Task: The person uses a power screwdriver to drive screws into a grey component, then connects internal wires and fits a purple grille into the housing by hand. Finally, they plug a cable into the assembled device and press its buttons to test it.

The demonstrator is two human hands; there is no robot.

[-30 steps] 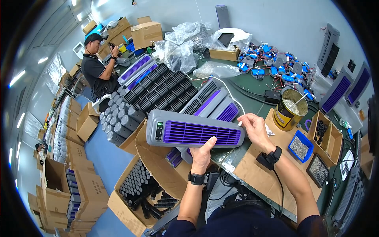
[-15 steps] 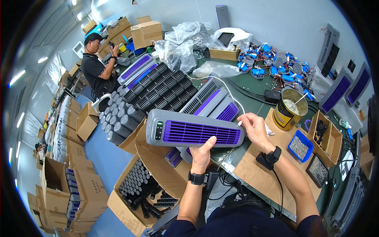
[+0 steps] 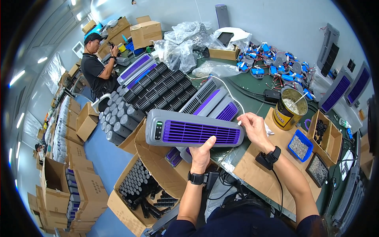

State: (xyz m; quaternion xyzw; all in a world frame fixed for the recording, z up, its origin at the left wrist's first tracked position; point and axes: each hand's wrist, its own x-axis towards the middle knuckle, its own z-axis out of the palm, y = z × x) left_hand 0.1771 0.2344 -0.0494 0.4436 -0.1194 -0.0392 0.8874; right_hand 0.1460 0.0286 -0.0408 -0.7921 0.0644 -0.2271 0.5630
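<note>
My left hand grips the lower edge of a grey tower fan, its thumb resting on the front. The fan lies sideways in the air, with a purple slatted grille and a small lit display panel at its left end. By the fan's right end, my right hand pinches the plug end of a thin white cable. Whether the plug touches the fan is hard to see. Behind it, more grey and purple fans lie on the green table.
Black fan rollers and grey cylinders are stacked to the left. An open carton of parts stands below. To the right are a yellow-black can, a blue tray of screws and a parts box. A co-worker stands far left.
</note>
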